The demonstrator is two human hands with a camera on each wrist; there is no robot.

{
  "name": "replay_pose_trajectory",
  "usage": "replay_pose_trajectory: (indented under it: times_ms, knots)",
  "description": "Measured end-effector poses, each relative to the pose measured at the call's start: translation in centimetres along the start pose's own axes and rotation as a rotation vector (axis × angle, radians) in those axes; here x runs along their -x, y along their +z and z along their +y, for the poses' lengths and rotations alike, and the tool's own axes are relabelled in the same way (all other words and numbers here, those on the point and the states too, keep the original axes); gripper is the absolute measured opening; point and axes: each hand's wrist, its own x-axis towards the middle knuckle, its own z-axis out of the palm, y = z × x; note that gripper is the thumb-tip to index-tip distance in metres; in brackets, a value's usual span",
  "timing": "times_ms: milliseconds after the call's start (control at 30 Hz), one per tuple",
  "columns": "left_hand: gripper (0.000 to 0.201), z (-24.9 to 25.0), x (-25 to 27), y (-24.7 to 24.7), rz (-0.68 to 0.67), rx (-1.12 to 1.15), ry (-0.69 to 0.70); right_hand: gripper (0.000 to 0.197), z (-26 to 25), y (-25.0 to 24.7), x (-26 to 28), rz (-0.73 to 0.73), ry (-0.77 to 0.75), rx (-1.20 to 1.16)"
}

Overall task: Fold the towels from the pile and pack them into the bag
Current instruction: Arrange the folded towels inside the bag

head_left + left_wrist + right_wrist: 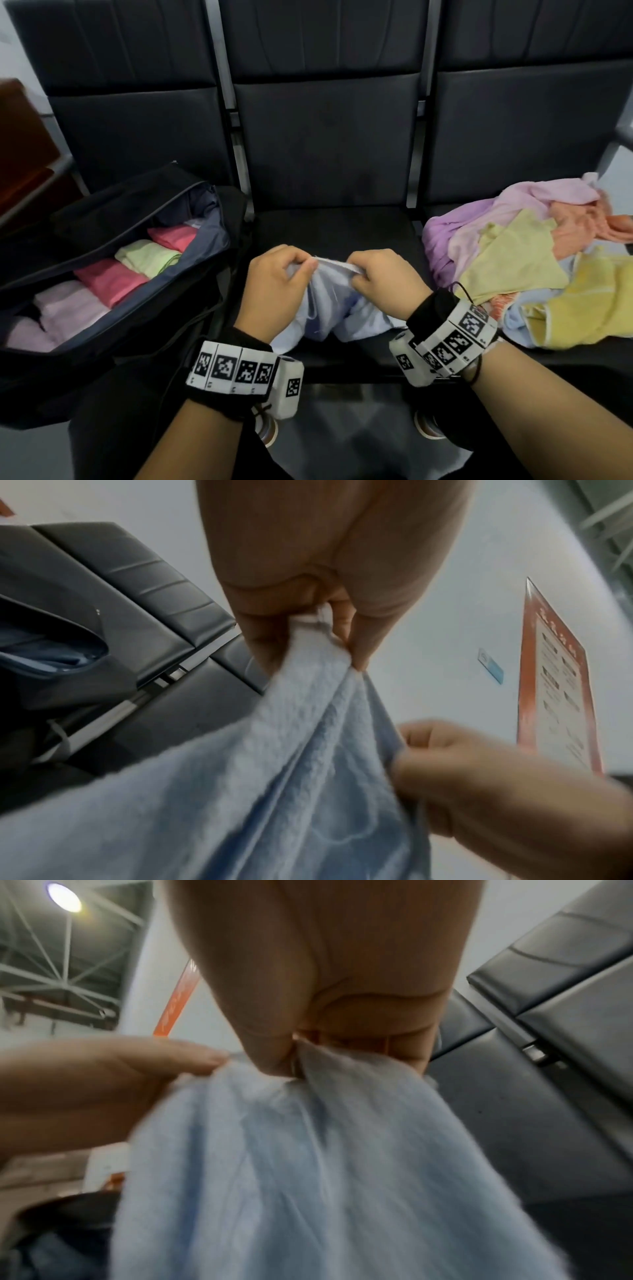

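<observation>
Here, two hands (274,284) (383,284), one blue towel (329,308), perhaps five packed.

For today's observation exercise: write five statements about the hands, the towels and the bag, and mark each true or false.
1. Both hands, left hand and right hand, pinch the blue towel. True.
2. The bag is zipped shut. False: it lies open.
3. Folded towels lie in the bag. True.
4. The pile lies left of the bag. False: it lies to the right, on another seat.
5. The blue towel is neatly folded. False: it hangs bunched.
</observation>
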Motion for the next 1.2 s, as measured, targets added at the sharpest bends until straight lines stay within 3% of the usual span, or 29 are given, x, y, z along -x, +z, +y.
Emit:
replay_pose_trajectory:
  times_ms: [100, 233, 400, 733, 900, 1000, 1133, 1200]
  knots:
    - [0.012, -0.4, -0.3, -1.0, 0.135, 0.036, -0.036, 0.016, 2.2, -0.3, 0.4, 0.055, 0.132, 0.119]
    - [0.011, -1.9, -1.1, -2.9, 0.32, 0.043, -0.159, 0.009, 4.7, -1.7, 1.1, 0.176, 0.237, 0.09]
    - [0.01, -3.5, -1.7, -5.0, 0.456, 0.079, -0.231, 0.012, 6.1, -2.6, 1.9, 0.364, 0.185, 0.044]
    - [0.015, -5.5, -2.4, -6.3, 0.599, 0.152, -0.303, 0.024, 7.5, -3.0, 2.9, 0.458, 0.151, -0.052]
    - [0.012, -5.2, -2.7, -5.7, 0.608, 0.147, -0.331, 0.019, 7.1, -3.7, 3.0, 0.401, 0.16, -0.05]
    - [0.012, -3.8, -3.1, -5.0, 0.562, 0.158, -0.32, 0.021, 5.6, -4.1, 3.0, 0.397, 0.164, -0.269]
    - [0.016, -1.1, -3.7, -2.4, 0.385, 0.125, -0.17, 0.036, 2.7, -4.0, 2.7, 0.341, 0.056, -0.611]
    - [0.012, -0.8, -3.8, -1.0, 0.233, 0.121, -0.183, 0.032, 1.4, -3.4, 2.5, 0.27, 0.024, -0.787]
